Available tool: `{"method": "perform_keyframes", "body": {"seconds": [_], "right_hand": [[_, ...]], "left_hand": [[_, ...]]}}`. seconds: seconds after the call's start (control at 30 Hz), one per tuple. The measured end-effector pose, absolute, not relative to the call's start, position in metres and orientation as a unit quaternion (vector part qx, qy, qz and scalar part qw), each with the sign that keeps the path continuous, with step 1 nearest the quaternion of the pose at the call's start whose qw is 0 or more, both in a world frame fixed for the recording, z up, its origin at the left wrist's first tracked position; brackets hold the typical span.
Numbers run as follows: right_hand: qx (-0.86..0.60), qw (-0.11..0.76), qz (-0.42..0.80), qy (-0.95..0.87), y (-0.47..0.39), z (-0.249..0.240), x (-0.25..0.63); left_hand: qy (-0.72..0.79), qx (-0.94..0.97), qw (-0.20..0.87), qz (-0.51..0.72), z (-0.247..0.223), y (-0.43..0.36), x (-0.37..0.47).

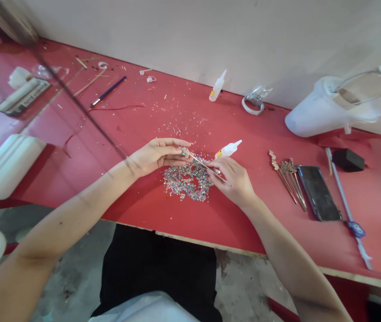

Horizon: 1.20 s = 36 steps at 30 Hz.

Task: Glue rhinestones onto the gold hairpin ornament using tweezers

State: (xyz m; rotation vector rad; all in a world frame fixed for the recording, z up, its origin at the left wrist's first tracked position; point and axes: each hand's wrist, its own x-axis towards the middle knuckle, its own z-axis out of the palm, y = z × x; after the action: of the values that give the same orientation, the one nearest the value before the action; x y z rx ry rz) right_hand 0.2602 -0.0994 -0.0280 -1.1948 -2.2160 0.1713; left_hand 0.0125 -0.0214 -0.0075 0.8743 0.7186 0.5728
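Observation:
Above a heap of small glittering rhinestones (187,181), my left hand (162,154) pinches the ornamented head of a hairpin (185,152) between thumb and fingers. The hairpin's thin shaft runs down to the right, into my right hand (230,176), whose fingers are closed around it. A small whitish bit shows at the right fingertips; I cannot make out what it is. Just behind my right hand a small white glue bottle (228,149) with a yellow label lies tilted on the red table (137,197).
Several finished hairpins (289,176) lie at the right beside a phone (319,192) and a black block (348,159). Along the wall stand another glue bottle (218,86), a tape ring (252,106) and a white jug-like container (321,107). A brush (108,91) lies at the back left.

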Motion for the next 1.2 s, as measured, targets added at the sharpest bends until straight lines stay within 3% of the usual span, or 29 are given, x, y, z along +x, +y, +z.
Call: {"method": "perform_keyframes", "body": {"seconds": [0.33, 0.53, 0.83, 1.2], "right_hand": [[-0.495, 0.400, 0.144, -0.758, -0.108, -0.024, 0.249], [-0.521, 0.396, 0.219, -0.723, -0.112, -0.030, 0.245], [-0.495, 0.382, 0.115, -0.772, -0.111, -0.026, 0.238], [-0.539, 0.408, 0.174, -0.716, -0.110, -0.025, 0.231]], "left_hand": [[0.330, 0.402, 0.812, 0.266, -0.011, -0.021, 0.012], [0.327, 0.402, 0.813, 0.265, -0.011, -0.022, 0.013], [0.331, 0.403, 0.815, 0.252, -0.016, -0.022, 0.014], [0.316, 0.401, 0.824, 0.246, -0.012, -0.026, 0.017]]}}
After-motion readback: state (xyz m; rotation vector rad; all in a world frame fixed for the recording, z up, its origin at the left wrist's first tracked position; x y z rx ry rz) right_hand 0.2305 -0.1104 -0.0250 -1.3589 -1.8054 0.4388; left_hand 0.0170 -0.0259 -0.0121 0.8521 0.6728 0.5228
